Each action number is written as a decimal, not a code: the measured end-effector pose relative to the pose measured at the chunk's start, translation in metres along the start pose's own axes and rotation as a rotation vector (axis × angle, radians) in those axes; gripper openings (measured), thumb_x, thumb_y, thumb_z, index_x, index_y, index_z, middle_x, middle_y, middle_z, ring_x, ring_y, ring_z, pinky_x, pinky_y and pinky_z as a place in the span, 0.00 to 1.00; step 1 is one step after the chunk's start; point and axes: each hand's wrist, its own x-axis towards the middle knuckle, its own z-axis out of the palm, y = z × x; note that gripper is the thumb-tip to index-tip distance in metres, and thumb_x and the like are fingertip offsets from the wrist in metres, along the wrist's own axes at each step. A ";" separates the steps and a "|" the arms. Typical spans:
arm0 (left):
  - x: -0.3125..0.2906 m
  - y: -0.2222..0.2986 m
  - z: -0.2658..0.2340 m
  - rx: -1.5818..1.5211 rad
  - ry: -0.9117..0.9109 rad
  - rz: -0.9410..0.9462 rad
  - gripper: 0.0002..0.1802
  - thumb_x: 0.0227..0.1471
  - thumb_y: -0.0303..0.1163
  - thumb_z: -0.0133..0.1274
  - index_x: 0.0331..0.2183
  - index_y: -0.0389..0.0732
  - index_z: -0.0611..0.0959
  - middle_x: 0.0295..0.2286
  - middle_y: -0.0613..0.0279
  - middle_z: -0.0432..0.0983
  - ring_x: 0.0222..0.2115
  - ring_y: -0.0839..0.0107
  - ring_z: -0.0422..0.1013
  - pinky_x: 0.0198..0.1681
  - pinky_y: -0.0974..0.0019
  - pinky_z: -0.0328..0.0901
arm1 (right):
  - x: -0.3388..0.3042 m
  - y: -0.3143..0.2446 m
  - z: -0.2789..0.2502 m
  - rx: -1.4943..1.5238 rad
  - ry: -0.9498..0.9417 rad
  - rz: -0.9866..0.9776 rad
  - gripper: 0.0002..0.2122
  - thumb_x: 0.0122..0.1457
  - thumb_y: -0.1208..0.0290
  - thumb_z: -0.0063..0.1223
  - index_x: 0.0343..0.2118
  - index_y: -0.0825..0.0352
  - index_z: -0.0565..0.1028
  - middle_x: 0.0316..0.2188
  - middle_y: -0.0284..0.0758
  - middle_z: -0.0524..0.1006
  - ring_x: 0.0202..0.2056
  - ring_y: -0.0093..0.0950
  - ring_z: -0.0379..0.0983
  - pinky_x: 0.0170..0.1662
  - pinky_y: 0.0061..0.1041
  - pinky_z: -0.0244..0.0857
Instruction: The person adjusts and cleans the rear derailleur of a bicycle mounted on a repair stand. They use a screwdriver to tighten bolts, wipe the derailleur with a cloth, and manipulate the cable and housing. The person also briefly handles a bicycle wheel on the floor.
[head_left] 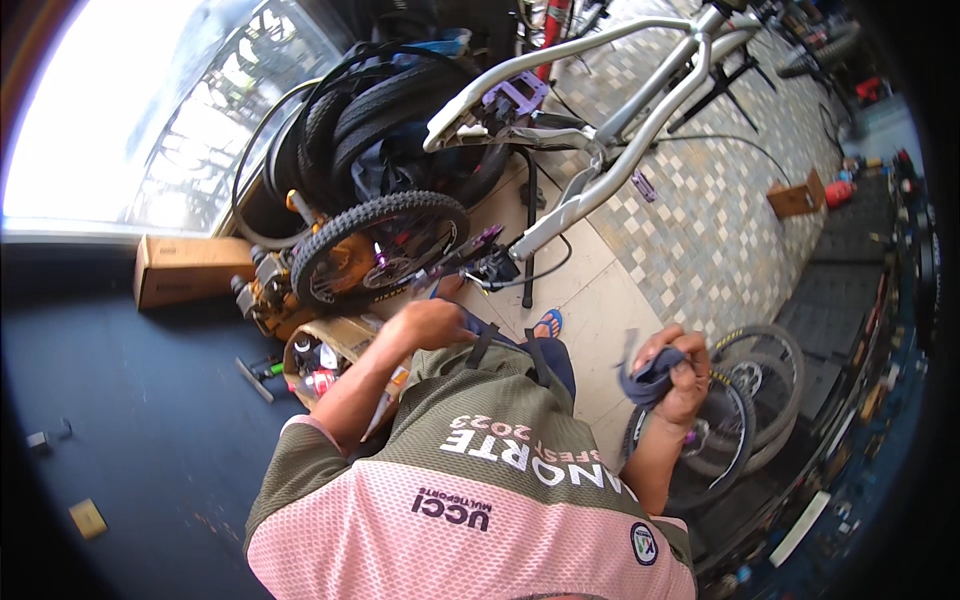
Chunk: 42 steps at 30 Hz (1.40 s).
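A crumpled dark blue-grey rag is bunched in my right hand, raised to the right of my body with the fingers wrapped round it. My left hand is at my waist beside the hem of my shirt, its fingers curled in; anything inside them is hidden. In front of me hangs a silver bicycle frame without wheels, a purple pedal on its crank. Below its rear end is the dark rear derailleur, apart from both hands.
A knobby-tyred wheel leans at left by a cardboard box and an open box of supplies. Behind it several black tyres are piled. More wheels lie at right. A second purple pedal is on the tiled floor.
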 end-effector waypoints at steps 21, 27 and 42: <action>-0.060 -0.029 -0.164 -0.006 0.407 1.395 0.23 0.52 0.42 0.68 0.47 0.41 0.86 0.42 0.58 0.78 0.46 0.58 0.73 0.49 0.53 0.67 | -0.008 0.088 0.285 -0.125 1.133 -0.056 0.06 0.73 0.71 0.51 0.45 0.68 0.70 0.36 0.32 0.78 0.37 0.19 0.76 0.44 0.23 0.73; -0.043 -0.021 -0.138 0.102 0.408 1.389 0.36 0.41 0.39 0.75 0.54 0.43 0.83 0.57 0.54 0.71 0.61 0.49 0.65 0.59 0.46 0.61 | -0.027 0.074 0.312 0.044 1.000 -0.268 0.12 0.71 0.67 0.53 0.48 0.69 0.67 0.44 0.43 0.80 0.49 0.33 0.80 0.59 0.38 0.72; -0.041 -0.032 -0.132 -0.330 0.172 1.496 0.16 0.51 0.28 0.69 0.43 0.44 0.85 0.35 0.63 0.80 0.42 0.63 0.76 0.56 0.51 0.60 | -0.064 0.106 0.267 -1.407 1.289 0.249 0.06 0.64 0.75 0.63 0.36 0.68 0.75 0.26 0.31 0.75 0.28 0.22 0.71 0.35 0.26 0.68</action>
